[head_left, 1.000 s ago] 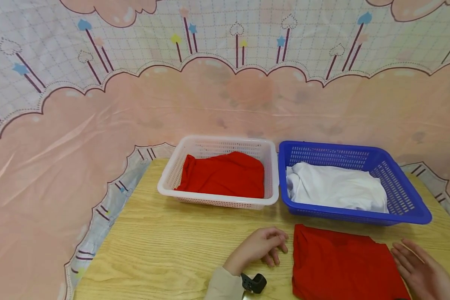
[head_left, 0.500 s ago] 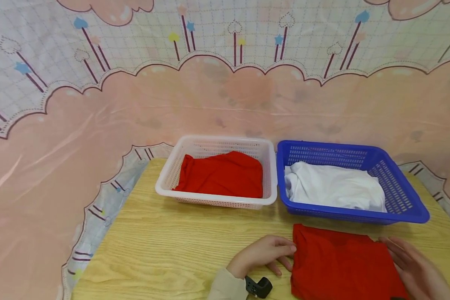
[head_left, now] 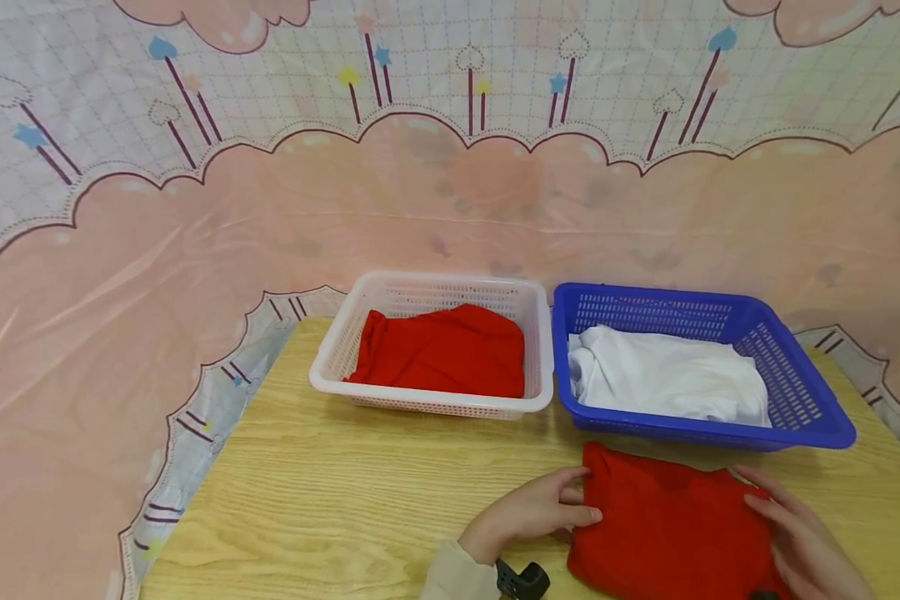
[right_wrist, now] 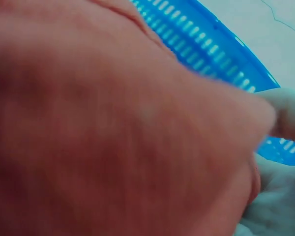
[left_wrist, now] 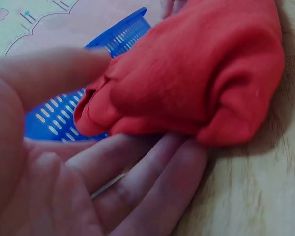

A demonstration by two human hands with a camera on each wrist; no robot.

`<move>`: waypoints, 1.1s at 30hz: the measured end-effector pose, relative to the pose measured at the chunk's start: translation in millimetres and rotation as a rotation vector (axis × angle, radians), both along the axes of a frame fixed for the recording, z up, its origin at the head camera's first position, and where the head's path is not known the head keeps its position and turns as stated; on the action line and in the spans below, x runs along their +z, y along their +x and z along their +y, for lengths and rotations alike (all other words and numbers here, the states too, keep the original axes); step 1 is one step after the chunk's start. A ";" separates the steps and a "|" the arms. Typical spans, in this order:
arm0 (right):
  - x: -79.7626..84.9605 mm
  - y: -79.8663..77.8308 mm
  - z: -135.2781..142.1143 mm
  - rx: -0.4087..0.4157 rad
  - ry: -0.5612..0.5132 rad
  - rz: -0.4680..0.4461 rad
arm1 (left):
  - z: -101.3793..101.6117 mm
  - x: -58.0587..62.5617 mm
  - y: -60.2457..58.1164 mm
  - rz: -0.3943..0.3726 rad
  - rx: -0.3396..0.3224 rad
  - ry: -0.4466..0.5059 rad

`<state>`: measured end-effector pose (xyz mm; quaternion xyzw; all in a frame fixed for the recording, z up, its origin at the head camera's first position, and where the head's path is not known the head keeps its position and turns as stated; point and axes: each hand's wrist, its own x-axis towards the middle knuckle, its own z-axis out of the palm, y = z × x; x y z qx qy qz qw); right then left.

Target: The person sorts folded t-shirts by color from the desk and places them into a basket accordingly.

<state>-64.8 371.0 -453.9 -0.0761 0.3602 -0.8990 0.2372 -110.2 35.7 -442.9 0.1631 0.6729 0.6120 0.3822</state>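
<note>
A folded red garment (head_left: 667, 525) is at the front right of the table, between both hands. My left hand (head_left: 532, 510) holds its left edge, thumb on top. In the left wrist view the fingers (left_wrist: 167, 182) of that hand reach beneath the red garment (left_wrist: 187, 78), whose near end bulges up in soft folds. On the opposite edge my right hand (head_left: 802, 537) grips the garment, thumb over the top and the other fingers along the far side. The red garment (right_wrist: 113, 128) fills most of the right wrist view, with part of the right hand (right_wrist: 290, 115) at the right.
Behind the garment stands a blue basket (head_left: 720, 433) with a folded white garment (head_left: 667, 375) in it. To its left, a white basket (head_left: 435, 402) holds another red garment (head_left: 450, 350). The wooden table (head_left: 330, 500) extends left, and a patterned curtain (head_left: 420, 208) hangs behind.
Both hands have moved in to the garment's side edges and taken hold of it. The garment's sides are drawn slightly inward and its near end has shifted a little.
</note>
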 end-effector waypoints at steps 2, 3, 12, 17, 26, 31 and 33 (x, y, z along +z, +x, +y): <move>-0.8 -0.4 -7.2 -0.029 0.073 0.040 | -0.2 0.8 0.4 0.021 0.041 -0.034; -1.2 -0.5 -10.5 -0.044 0.107 0.055 | -0.4 1.4 0.6 0.034 0.059 -0.052; -1.2 -3.8 -30.4 -0.044 0.124 0.057 | -6.7 3.9 -4.5 0.145 0.092 -0.077; -0.6 -5.1 -40.7 -0.087 0.108 0.022 | -14.3 7.0 -10.7 0.205 0.113 -0.134; -3.1 -6.6 -45.4 -0.046 -0.088 -0.027 | -12.1 8.0 -7.9 0.294 0.106 -0.226; -3.1 -7.3 -44.3 -0.023 -0.134 -0.023 | -4.6 8.9 -4.3 0.351 0.193 -0.314; -2.5 -7.7 -41.7 -0.001 -0.145 -0.025 | -2.7 9.0 -2.7 0.390 0.227 -0.353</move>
